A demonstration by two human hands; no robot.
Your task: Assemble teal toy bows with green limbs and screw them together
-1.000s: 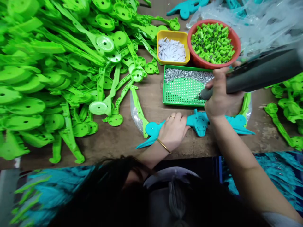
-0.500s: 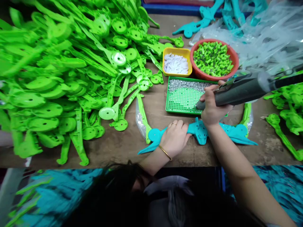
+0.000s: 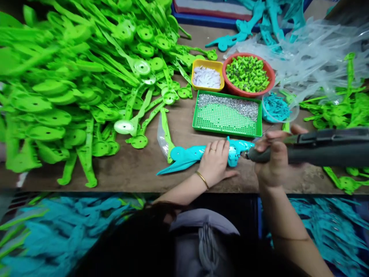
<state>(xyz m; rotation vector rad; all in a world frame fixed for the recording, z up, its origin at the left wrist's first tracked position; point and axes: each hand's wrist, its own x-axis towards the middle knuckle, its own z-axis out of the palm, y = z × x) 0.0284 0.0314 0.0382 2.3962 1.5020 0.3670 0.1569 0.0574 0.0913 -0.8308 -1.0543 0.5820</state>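
Observation:
My left hand presses down on a bow-shaped blue plastic part, its fingers curled over the middle. In my right hand is a dark power screwdriver, held nearly level. Its tip meets or nearly meets the blue part's centre; I cannot tell whether a screw is on it. At the blue part's left end a curved green arm sticks up, with clear plastic beside it. The part's right end is hidden behind my right hand and the screwdriver. Just beyond lies a green perforated tray with silvery screws.
Green plastic parts are heaped at the left. A yellow box of white pieces, a red bowl of small green pieces and a clear tub of blue bits stand behind. Clear plastic pieces lie at the back right.
The screwdriver has swung from over the screw tray down to the blue part's centre, carried by my right hand. My left hand stays on the part. The view has shifted slightly.

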